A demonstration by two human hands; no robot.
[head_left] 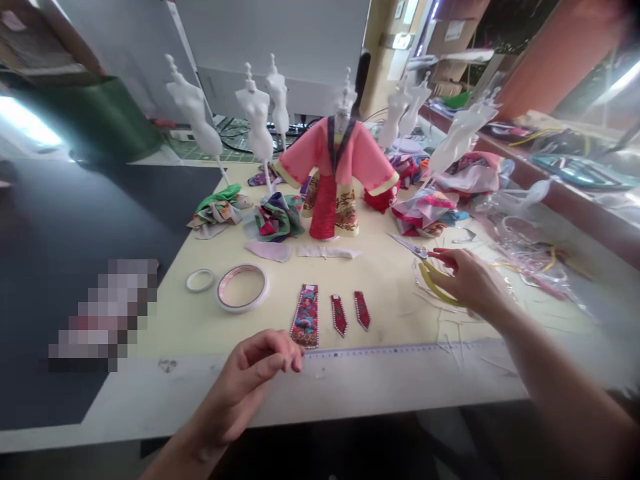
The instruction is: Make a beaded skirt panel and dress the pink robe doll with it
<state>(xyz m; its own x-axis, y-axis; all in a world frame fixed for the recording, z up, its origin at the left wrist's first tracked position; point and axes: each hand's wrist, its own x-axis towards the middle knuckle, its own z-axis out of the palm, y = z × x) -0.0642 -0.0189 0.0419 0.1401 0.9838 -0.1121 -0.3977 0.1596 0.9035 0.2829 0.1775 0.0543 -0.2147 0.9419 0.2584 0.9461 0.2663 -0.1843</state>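
Right hand (469, 280) on the scissors (420, 251)

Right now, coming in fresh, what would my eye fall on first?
Likely the small pink wide-sleeved robe with a red skirt panel, on a white mannequin at centre back. Bare white mannequins flank it. Nearer, three red-patterned, bead-edged strips lie by the left hand, while silver-bladed scissors are at the right hand.
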